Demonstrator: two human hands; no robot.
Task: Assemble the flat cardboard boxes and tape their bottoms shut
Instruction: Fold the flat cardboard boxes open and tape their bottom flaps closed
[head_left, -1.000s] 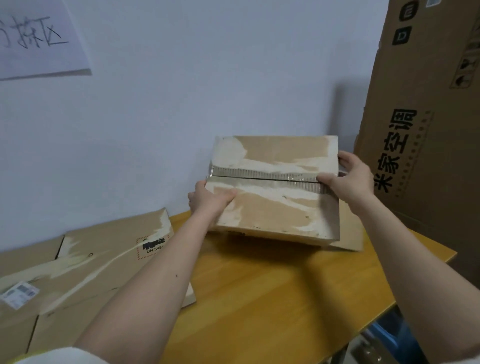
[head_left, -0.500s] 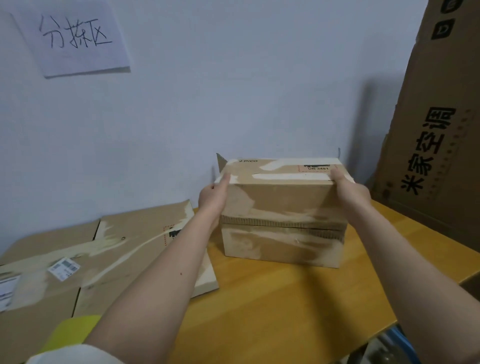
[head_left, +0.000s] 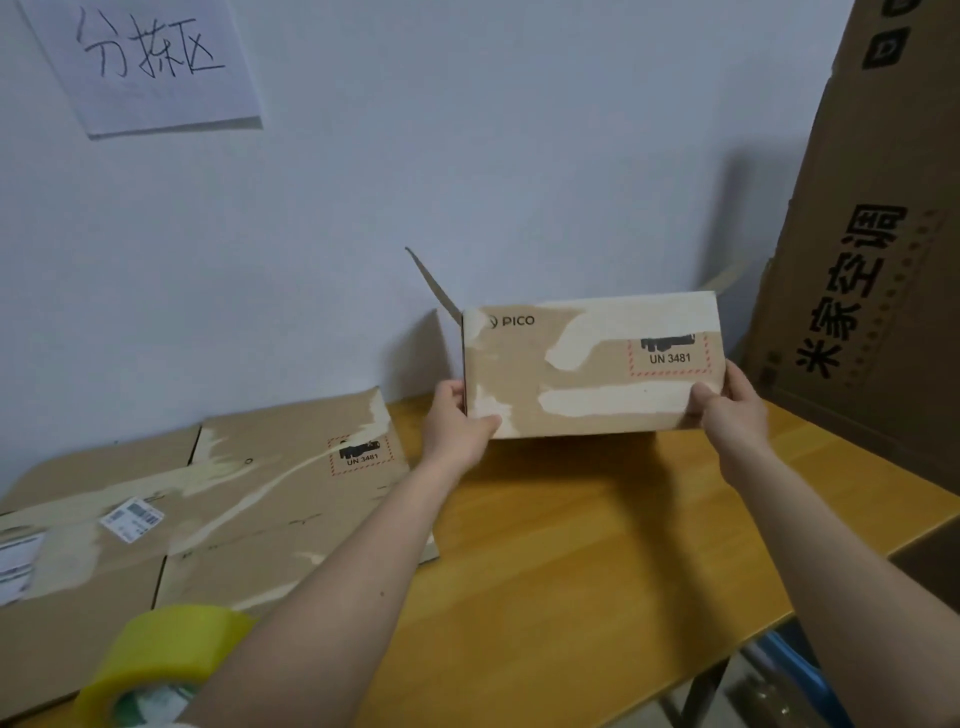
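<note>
An assembled brown cardboard box (head_left: 592, 364), marked PICO and UN 3481, is held just above the far part of the wooden table (head_left: 571, 561), its printed side facing me. My left hand (head_left: 457, 421) grips its lower left corner and my right hand (head_left: 727, 400) grips its lower right corner. Top flaps stick up behind the box. A stack of flat cardboard boxes (head_left: 208, 509) lies on the table's left side. A roll of yellow tape (head_left: 156, 670) sits at the near left, partly hidden by my left forearm.
A tall brown carton (head_left: 872, 249) with black printed characters stands at the right, against the table's far right corner. A paper sign (head_left: 145, 57) hangs on the white wall behind. The table's right edge drops off beside blue objects (head_left: 795, 670) on the floor.
The box has been turned over: its taped bottom faced me a second ago, and now the printed side faces me. Both hands shifted from its upper edges to its lower corners.
</note>
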